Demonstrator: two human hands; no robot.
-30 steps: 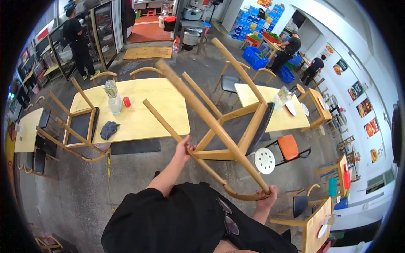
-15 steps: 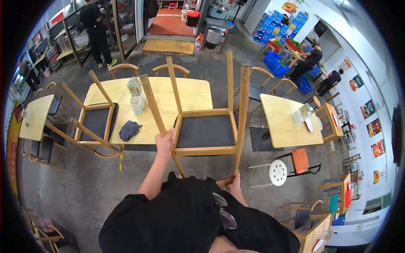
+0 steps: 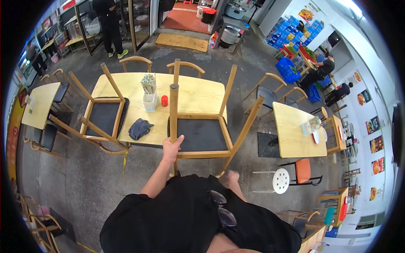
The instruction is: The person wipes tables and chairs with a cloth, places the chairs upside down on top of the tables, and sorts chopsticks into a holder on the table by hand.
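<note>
An upside-down wooden chair [image 3: 201, 135] with a black seat pad rests at the near right edge of the pale yellow table [image 3: 185, 90], legs pointing up. My left hand [image 3: 172, 147] is wrapped round its near left leg. Close beside the lower back part of the chair is my right hand [image 3: 231, 178]; its fingers are smeared, and I cannot tell whether it touches the wood. Another upturned chair [image 3: 105, 117] lies on the table's left end. Between the chairs are a dark crumpled cloth [image 3: 140, 129], a white chopstick holder [image 3: 149, 102] and a red can [image 3: 164, 100].
A second yellow table [image 3: 295, 130] stands to the right, with a white round stool [image 3: 280, 181] and an orange chair [image 3: 303, 170] before it. Chairs line the far side of my table. One person [image 3: 109, 25] stands at the back left; others work at the back right.
The chair has tilted and settled onto the table edge, its legs swinging right. My right hand has loosened from the chair's back part. The red can behind it now shows.
</note>
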